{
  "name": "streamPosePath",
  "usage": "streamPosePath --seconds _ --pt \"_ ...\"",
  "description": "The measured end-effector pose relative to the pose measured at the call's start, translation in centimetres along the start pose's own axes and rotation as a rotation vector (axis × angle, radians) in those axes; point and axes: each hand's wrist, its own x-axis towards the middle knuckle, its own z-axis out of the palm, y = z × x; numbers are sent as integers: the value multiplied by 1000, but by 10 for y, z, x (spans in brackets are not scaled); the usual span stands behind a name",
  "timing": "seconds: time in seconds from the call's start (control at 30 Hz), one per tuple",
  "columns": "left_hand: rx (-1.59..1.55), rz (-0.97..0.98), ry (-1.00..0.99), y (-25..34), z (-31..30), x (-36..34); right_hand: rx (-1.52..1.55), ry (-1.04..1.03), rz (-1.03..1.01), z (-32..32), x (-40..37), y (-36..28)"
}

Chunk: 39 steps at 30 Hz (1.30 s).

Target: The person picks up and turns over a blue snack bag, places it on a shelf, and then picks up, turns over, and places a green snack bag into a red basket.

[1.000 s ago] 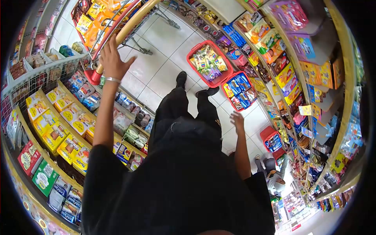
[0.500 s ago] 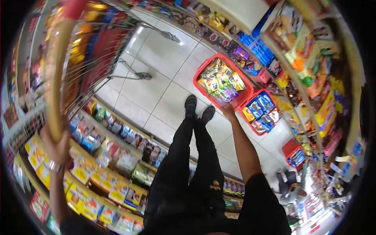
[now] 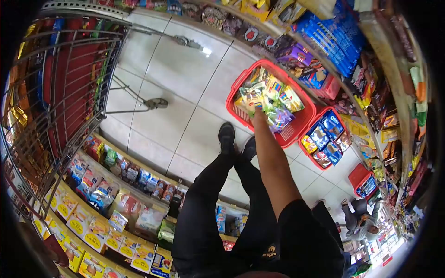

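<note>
My right hand (image 3: 258, 114) reaches over the near rim of a red plastic basket (image 3: 309, 111) on the floor. It is at the snack packets (image 3: 278, 95) inside, which are mostly yellow and green, with purple ones (image 3: 281, 119) beside the wrist. Its fingers are foreshortened and blend with the packets, so their grip does not show. My left hand does not show clearly; the lower left edge is dark. A wire shopping cart (image 3: 69, 88) stands on the left, with large red and gold packs behind its bars.
A second red basket (image 3: 344, 121) holds blue Oreo packs (image 3: 331, 123). Farther right stands another red basket (image 3: 357, 174), near a crouching person (image 3: 364, 222). Snack shelves (image 3: 352, 88) run along the right; boxed goods (image 3: 97, 231) fill the lower left shelf. A cart wheel (image 3: 157, 103) rests on the tiles.
My right hand has moved from the basket's near corner to farther over the packets. My left hand and the tan bar it gripped have left clear view, as the view shifted.
</note>
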Motion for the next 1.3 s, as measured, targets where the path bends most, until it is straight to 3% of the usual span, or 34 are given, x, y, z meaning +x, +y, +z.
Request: streamPosePath --seconds 0.03,0.07,0.13,0.27,0.3,0.33,0.37,0.4,0.47,0.5,0.53,0.63,0.67,0.7,0.83,0.9,0.97,1.03,1.07,1.1,1.13,1.17,1.23,1.27,1.3 --pt "-1 -9 -1 0 -2 0 -225 -28 -253 5 62 50" --pt "0 -11 1 -1 0 -1 -222 -123 -407 3 88 68" --pt "-3 -12 3 -3 2 -3 47 -140 -225 -9 -8 -8" --pt "24 23 18 -25 -1 -6 194 -228 -201 -32 -53 -32" --pt "29 21 33 -39 -5 -12 -311 -243 -278 -42 -64 -42" --pt "34 20 49 -34 7 -12 -1099 -182 -423 -52 -85 -59" --pt "38 18 64 -30 20 -11 -1584 -123 -553 -62 -105 -76" --pt "136 -8 21 -13 34 -7 -1873 -165 -493 -75 -134 -99" --pt "269 87 -32 -2 45 0 -955 25 -136 -106 -203 -125" --pt "310 210 -38 -2 52 6 -529 180 -79 -121 -242 -142" --pt "490 477 133 14 65 14 -466 186 -349 -130 -213 -111" --pt "142 162 -27 94 70 18 -325 225 -409 -176 -289 -151" --pt "148 170 -5 82 71 19 -485 275 -428 -188 -299 -156" --pt "248 294 46 72 70 19 -644 331 -444 -201 -307 -159" --pt "190 244 7 66 69 20 -706 424 -764 -231 -282 -150" --pt "325 266 48 68 66 17 -613 272 -857 -270 -362 -175" --pt "143 251 -17 83 57 11 -553 263 -915 -302 -424 -185" --pt "195 380 47 48 76 28 -489 255 -966 -324 -478 -195" --pt "141 388 68 52 74 28 -447 222 -1084 -335 -497 -196" --pt "86 393 85 61 70 22 -408 190 -1202 -344 -516 -196" --pt "87 344 92 86 56 5 -359 95 -1094 -354 -547 -206" --pt "95 470 213 83 60 5 -336 114 -1096 -366 -577 -218" --pt "-4 420 330 110 83 -18 -360 -121 -1466 -385 -624 -237" --pt "-115 538 264 128 102 -34 -399 -258 -1393 -394 -648 -247" --pt "-224 649 193 146 120 -53 -393 -241 -1379 -401 -670 -253"
